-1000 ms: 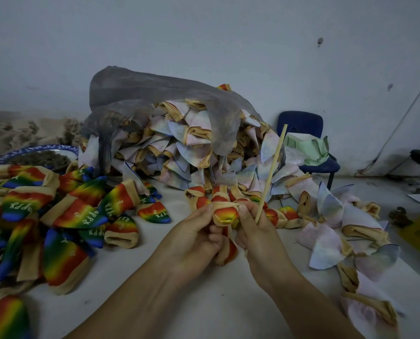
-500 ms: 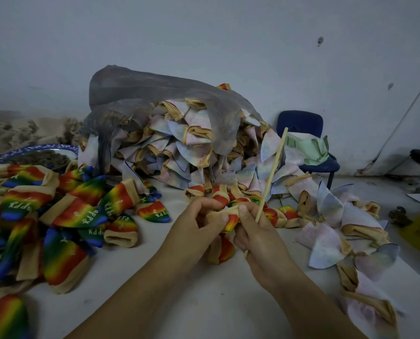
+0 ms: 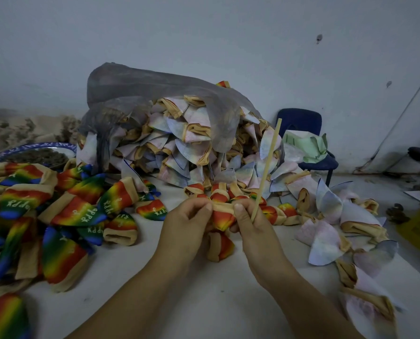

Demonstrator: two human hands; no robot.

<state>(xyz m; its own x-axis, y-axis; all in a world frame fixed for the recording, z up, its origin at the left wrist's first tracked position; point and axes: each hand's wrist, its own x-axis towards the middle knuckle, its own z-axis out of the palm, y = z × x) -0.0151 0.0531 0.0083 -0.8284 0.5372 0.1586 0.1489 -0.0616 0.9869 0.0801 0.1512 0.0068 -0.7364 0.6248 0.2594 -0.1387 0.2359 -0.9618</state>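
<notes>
Left hand (image 3: 186, 223) and right hand (image 3: 253, 228) pinch the rainbow sock (image 3: 222, 220); right also grips stick (image 3: 267, 167) pointing steeply up-right

Pretty dim shot overall, kind of a flat bluish-grey cast with no obvious lamp or hard glare anywhere. Shadows are soft, mostly just a faint dark patch on the desk (image 3: 204, 302) under the hands. Wide-angle lens bends things hard toward the edges, and the rainbow pieces (image 3: 57, 216) far left of the hands smear and go blurry. Stuff right between the hands stays reasonably sharp. Wall (image 3: 204, 33) behind looks grainy.
</notes>
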